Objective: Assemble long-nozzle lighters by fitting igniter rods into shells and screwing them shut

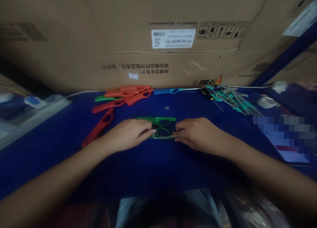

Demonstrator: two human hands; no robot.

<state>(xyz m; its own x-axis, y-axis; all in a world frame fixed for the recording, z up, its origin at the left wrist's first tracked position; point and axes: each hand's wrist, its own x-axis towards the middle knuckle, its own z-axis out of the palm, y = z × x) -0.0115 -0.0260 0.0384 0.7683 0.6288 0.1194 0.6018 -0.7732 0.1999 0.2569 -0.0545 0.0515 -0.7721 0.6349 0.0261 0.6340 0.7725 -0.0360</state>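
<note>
Two pinches, left hand and right hand, held opposite ends of the nearer green shell, seemingly steadying it on the blue table. Just beyond lay the farther green shell, then orange handles, apparently within reach.

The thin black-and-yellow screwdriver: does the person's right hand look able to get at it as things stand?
Probably yes: blue tabletop lies between the right hand and the black-and-yellow screwdriver. But that hand appears to hold the nearer green plastic shell, so it would likely need to let go first.
</note>
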